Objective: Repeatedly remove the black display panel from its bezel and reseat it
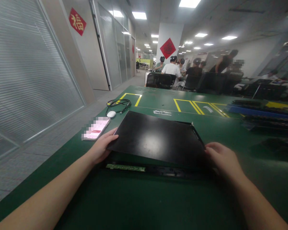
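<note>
A thin, glossy black display panel is tilted above the green table, held by both hands. My left hand grips its left edge, thumb on top and fingers underneath. At the right edge, my right hand is closed on the panel near its front corner. Beneath the panel's near side lies a dark strip or frame part, which carries a narrow green circuit board. Most of what lies under the panel is hidden.
Left of the panel are a phone, a white round object and a coiled black cable. Small silvery strips lie behind it. Stacked dark parts with a blue tray stand at right. People sit in the background.
</note>
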A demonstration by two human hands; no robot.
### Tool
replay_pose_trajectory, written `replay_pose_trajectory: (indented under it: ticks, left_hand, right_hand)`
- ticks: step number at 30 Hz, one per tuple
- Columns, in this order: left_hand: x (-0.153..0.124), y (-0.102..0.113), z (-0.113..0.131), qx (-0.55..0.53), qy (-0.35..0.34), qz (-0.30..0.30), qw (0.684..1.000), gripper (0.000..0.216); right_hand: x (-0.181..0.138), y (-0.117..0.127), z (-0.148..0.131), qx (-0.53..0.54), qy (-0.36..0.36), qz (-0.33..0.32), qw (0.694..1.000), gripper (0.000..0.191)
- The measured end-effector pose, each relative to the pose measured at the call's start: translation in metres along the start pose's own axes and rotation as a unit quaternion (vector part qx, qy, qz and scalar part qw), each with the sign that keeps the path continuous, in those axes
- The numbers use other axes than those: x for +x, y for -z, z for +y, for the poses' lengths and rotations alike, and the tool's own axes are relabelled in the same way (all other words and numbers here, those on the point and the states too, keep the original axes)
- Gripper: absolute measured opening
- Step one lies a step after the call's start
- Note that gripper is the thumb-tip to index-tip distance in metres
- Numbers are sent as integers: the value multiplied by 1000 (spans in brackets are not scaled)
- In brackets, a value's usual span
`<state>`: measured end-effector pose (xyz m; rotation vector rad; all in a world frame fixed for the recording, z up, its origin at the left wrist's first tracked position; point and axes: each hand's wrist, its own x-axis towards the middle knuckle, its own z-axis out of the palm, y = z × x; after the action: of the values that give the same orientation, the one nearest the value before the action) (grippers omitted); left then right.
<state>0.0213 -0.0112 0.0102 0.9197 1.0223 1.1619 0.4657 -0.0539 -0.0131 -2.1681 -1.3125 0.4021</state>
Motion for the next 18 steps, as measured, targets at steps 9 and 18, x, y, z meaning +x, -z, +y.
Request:
replay_pose_trajectory:
  ticks: [9, 18]
  left_hand:
    - [0, 1, 0, 2, 5, -9, 1000, 57]
    - [0, 1, 1, 28, 3, -30, 999, 54]
  right_hand:
    - [-3, 1, -3, -23, 13, 0, 1000, 32]
    - [-5, 3, -5, -30, 12, -2, 999, 32]
